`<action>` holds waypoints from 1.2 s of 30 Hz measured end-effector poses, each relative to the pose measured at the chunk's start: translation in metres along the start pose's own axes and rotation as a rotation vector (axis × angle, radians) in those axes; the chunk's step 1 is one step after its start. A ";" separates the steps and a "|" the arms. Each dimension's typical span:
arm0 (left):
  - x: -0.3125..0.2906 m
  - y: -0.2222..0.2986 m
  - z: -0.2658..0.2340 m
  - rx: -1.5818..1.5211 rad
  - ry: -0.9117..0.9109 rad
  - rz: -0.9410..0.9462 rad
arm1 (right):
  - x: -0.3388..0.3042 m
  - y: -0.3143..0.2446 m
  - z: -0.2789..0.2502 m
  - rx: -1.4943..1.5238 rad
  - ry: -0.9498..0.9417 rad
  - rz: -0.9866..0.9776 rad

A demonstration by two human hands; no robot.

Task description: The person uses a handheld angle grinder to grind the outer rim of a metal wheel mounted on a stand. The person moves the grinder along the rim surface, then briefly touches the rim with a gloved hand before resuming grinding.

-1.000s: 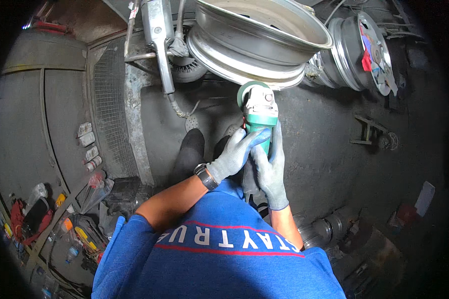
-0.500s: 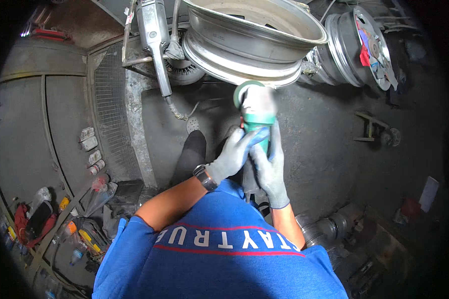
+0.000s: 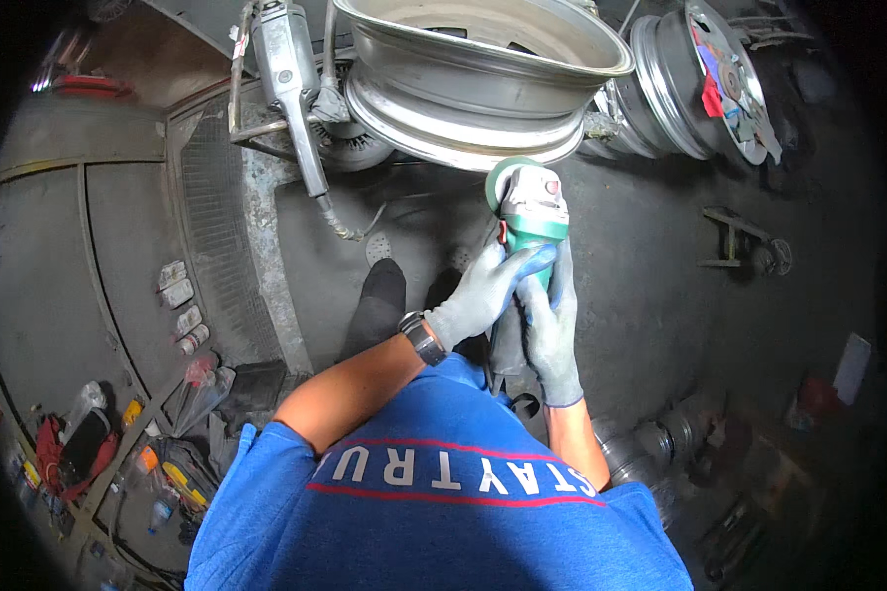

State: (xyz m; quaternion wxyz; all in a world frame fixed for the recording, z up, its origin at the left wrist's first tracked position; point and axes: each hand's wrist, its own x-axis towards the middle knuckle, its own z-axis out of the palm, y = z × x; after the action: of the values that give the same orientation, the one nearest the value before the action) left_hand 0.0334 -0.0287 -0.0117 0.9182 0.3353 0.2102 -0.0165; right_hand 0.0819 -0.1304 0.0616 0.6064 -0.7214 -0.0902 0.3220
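A green and silver angle grinder (image 3: pixel 536 212) is held in front of my body by both gloved hands. My left hand (image 3: pixel 483 288) wraps its green body from the left, near the head. Farther back along the body, my right hand (image 3: pixel 554 330) grips it from the right. The grinder's round green disc (image 3: pixel 504 183) lies close to the lower edge of a large silver wheel rim (image 3: pixel 473 108). Whether disc and rim touch, I cannot tell. Both gloves are grey with blue on the fingers.
A larger grey power tool (image 3: pixel 291 84) hangs on a metal frame (image 3: pixel 235 94) left of the rim. More wheel rims (image 3: pixel 670 84) stand at the far right. A small metal stand (image 3: pixel 729 238) is on the floor at right. Bottles, bags and a red bag (image 3: pixel 54 458) lie at left.
The grinder and both hands have shifted to the right. In the picture, the wheel rim and hanging tool sit slightly farther left and higher. My grip stays the same.
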 end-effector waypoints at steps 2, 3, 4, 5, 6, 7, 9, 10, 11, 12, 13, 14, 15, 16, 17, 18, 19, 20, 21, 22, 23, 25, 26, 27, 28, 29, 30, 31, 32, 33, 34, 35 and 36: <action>-0.009 -0.028 -0.018 0.007 0.074 0.115 | -0.004 -0.004 0.012 -0.031 -0.041 -0.008; -0.017 -0.020 -0.013 -0.130 0.123 0.105 | -0.004 -0.002 0.014 -0.062 -0.067 -0.011; -0.025 -0.010 -0.007 -0.271 0.173 0.102 | -0.004 0.002 0.014 -0.180 -0.092 -0.063; -0.031 -0.001 -0.008 -0.282 0.143 0.020 | -0.004 0.007 0.013 -0.135 -0.128 -0.038; -0.034 -0.002 -0.010 -0.296 0.151 0.029 | -0.004 0.007 0.015 -0.165 -0.133 -0.037; -0.035 -0.003 -0.011 -0.311 0.156 0.036 | -0.004 0.006 0.015 -0.196 -0.135 -0.037; -0.030 -0.005 -0.008 -0.282 0.142 0.032 | -0.002 0.009 0.009 -0.189 -0.120 -0.044; -0.027 -0.006 -0.005 -0.259 0.130 0.033 | -0.001 0.009 0.004 -0.186 -0.110 -0.052; -0.023 -0.007 -0.002 -0.257 0.126 0.029 | -0.001 0.006 0.001 -0.185 -0.105 -0.051; -0.017 -0.008 0.001 -0.200 0.101 0.049 | 0.000 0.000 -0.002 -0.174 -0.081 -0.037; -0.012 -0.010 0.004 -0.144 0.075 0.070 | 0.001 -0.004 -0.005 -0.163 -0.058 -0.023; -0.006 -0.015 0.005 -0.109 0.053 0.101 | 0.003 -0.003 -0.010 -0.159 -0.057 -0.063; 0.000 -0.015 0.010 -0.074 0.027 0.131 | 0.002 -0.006 -0.013 -0.061 -0.050 -0.031; 0.005 -0.014 0.014 -0.045 0.015 0.129 | 0.003 0.004 -0.019 -0.071 -0.021 -0.046; 0.009 -0.013 0.017 -0.015 0.005 0.128 | 0.004 0.014 -0.024 -0.080 0.006 -0.060; 0.013 -0.013 0.017 -0.016 0.005 0.130 | 0.005 0.013 -0.025 -0.082 0.004 -0.061; 0.016 -0.013 0.016 0.060 -0.007 0.109 | 0.005 0.010 -0.026 -0.039 0.007 -0.056; 0.017 -0.013 0.015 0.137 -0.017 0.088 | 0.006 0.008 -0.025 0.005 0.007 -0.051; 0.015 -0.016 0.011 0.139 -0.014 0.090 | 0.005 0.006 -0.022 0.007 0.004 -0.053; 0.010 -0.020 0.006 0.132 -0.002 0.138 | 0.003 0.004 -0.017 0.022 -0.008 -0.032; 0.003 -0.023 0.001 0.126 0.009 0.186 | 0.002 0.003 -0.013 0.037 -0.020 -0.010; -0.013 -0.022 -0.001 -0.085 0.105 0.125 | 0.001 -0.006 -0.004 -0.091 -0.096 -0.066; -0.022 -0.022 -0.004 -0.098 0.168 0.122 | 0.000 0.001 -0.002 -0.182 -0.117 -0.074; -0.029 -0.015 -0.001 -0.111 0.229 0.119 | -0.001 0.007 -0.001 -0.273 -0.137 -0.083; -0.032 -0.013 -0.001 -0.170 0.240 0.100 | -0.001 0.008 0.001 -0.342 -0.137 -0.143; -0.032 -0.012 -0.002 -0.163 0.235 0.093 | -0.001 0.009 0.000 -0.337 -0.127 -0.141; -0.034 -0.009 -0.002 -0.127 0.214 0.103 | -0.001 0.009 -0.001 -0.356 -0.135 -0.143; -0.034 -0.006 0.000 -0.091 0.191 0.111 | -0.001 0.009 -0.002 -0.376 -0.141 -0.144; -0.030 -0.004 0.007 -0.123 0.179 0.099 | 0.001 0.012 -0.006 -0.403 -0.117 -0.192; -0.025 -0.006 0.009 -0.121 0.178 0.096 | 0.002 0.011 -0.011 -0.401 -0.114 -0.191; -0.020 -0.007 0.012 -0.116 0.156 0.089 | 0.002 0.009 -0.015 -0.332 -0.112 -0.134; -0.015 -0.009 0.014 -0.112 0.134 0.083 | 0.003 0.008 -0.020 -0.264 -0.109 -0.078; -0.008 -0.015 0.013 -0.134 0.106 0.061 | 0.004 0.013 -0.027 -0.245 -0.091 -0.082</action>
State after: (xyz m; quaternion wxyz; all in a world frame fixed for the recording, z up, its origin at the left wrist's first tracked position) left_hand 0.0282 -0.0493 -0.0090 0.9262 0.2797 0.2491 0.0432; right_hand 0.0971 -0.1531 0.0493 0.5218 -0.7704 -0.1858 0.3159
